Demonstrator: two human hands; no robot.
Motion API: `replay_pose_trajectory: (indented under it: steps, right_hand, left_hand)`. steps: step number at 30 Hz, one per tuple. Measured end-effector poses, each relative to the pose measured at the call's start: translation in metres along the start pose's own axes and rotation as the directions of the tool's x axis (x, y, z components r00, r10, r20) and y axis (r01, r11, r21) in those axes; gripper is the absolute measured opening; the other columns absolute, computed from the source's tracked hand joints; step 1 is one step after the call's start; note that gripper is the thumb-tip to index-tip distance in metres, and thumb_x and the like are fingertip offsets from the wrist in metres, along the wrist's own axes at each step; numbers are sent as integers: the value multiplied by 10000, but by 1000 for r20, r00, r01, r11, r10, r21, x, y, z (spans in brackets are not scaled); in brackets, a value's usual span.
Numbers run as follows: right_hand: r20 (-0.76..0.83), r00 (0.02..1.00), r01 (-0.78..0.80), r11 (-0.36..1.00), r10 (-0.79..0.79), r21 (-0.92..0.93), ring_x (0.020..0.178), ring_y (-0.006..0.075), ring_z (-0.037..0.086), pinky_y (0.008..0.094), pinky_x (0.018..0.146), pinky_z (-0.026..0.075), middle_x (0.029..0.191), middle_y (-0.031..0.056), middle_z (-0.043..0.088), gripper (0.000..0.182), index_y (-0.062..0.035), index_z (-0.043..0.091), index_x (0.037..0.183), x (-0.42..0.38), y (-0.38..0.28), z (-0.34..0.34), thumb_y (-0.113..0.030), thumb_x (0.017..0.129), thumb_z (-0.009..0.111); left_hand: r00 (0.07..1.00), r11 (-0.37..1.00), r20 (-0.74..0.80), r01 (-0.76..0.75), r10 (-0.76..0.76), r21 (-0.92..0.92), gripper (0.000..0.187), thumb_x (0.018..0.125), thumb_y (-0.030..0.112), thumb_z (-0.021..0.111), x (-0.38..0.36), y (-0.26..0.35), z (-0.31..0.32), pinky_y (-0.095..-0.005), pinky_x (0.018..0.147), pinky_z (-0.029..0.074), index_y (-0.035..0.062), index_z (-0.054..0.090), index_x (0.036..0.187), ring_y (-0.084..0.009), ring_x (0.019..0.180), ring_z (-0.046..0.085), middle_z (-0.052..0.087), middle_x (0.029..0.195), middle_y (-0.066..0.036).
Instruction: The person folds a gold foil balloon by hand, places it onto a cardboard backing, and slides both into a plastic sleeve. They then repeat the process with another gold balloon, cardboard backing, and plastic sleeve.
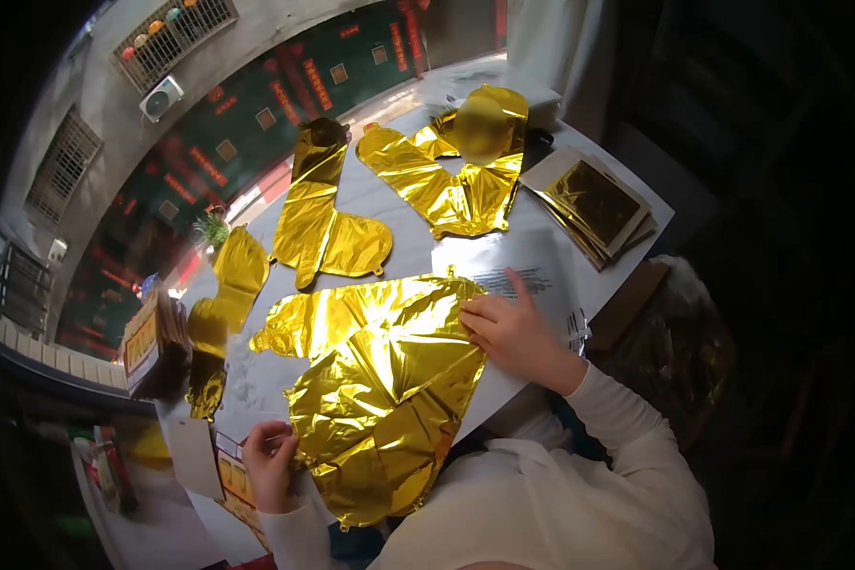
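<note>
A large flat gold foil balloon (389,380) lies creased in front of me on the white table. My right hand (510,332) rests at its upper right edge, fingers apart, with the thumb or a finger pointing up over a clear printed sheet (513,275). At the balloon's lower left edge is my left hand (270,465), its fingers curled together near the foil; whether they pinch the edge is too small to tell. Other gold foil shapes lie beyond: one (328,223) at the centre, one (456,180) at the upper right and one (228,294) at the left.
Stacked packets with gold foil (594,204) lie at the table's right corner. A bundle of cards (152,342) stands at the left edge, with printed cards (237,480) below it. A dark bag (674,342) is right of the table. Beyond the table is a window.
</note>
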State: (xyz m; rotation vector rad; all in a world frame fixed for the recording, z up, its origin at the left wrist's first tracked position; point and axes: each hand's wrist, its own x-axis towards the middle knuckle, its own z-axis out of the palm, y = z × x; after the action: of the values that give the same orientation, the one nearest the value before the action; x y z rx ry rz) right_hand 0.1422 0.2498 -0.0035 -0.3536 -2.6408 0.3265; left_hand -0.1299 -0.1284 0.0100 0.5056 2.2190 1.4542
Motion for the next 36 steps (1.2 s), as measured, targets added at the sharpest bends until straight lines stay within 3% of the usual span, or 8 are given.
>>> replay_pose_trajectory:
  steps: [4,8,13,16,19,22,28,36]
  right_hand:
    - [-76,997,4,999,-1,42,1212,209,678,609,1279,197,1264,25,712,329,-95,733,1235,-2,12,11,-95,906,750]
    - [27,1000,-8,978,3,207,1226,230,678,615,1285,174,1303,52,707,341,-87,727,1260,3,28,-3,-45,922,709]
    - [-96,987,-127,992,128,20,1272,267,667,617,1291,175,1377,98,684,382,-79,720,1300,-7,9,-99,11,932,675]
    - [25,997,-73,997,73,-2,1236,279,679,620,1279,235,1348,104,691,342,-71,725,1266,-20,-9,-150,9,937,677]
    - [278,960,0,991,-37,134,1191,290,693,561,1225,375,1323,109,694,307,-65,724,1237,-9,-7,-150,-26,932,704]
    - [288,952,24,966,-101,258,1154,299,690,485,1106,499,1285,108,698,287,-61,722,1208,10,14,-88,-73,921,736]
    - [150,961,209,965,-232,157,1141,318,670,432,990,547,1260,100,702,317,-65,723,1200,21,46,-35,-135,896,779]
    - [193,961,153,962,-198,225,1155,323,676,429,979,556,1275,98,708,341,-60,738,1205,24,55,-38,-116,875,800]
  left_hand:
    - [1000,999,-16,-20,19,-40,254,854,-64,774,3,-4,-1,-243,790,543,7,684,1082,-103,862,673,724,1013,-44]
    - [999,999,-30,-17,16,-36,252,885,-67,776,8,-15,-8,-211,742,528,29,676,1096,-87,842,664,721,1012,-23]
    - [999,991,-45,1,-7,-133,236,895,-60,777,1,-17,-6,-210,746,529,23,670,1088,-90,850,667,704,1001,-19]
    - [997,985,-55,47,-57,-168,231,895,-69,770,-3,-12,-7,-216,774,539,14,663,1083,-91,864,664,688,996,-18]
    - [996,984,-52,58,-68,-168,234,896,-75,765,-2,-13,-9,-216,772,538,15,661,1085,-91,865,661,686,996,-18]
    - [997,983,-45,53,-62,-174,240,889,-76,768,-3,-14,-9,-216,776,535,16,662,1084,-92,869,659,686,997,-19]
    - [997,991,-76,-4,-6,-134,257,863,-72,785,-6,-17,-6,-215,684,516,38,671,1066,-89,797,656,703,945,-14]
    - [999,997,-35,20,-22,-71,274,826,-100,784,-6,-8,-8,-221,717,549,31,669,1037,-90,807,662,700,929,-17]
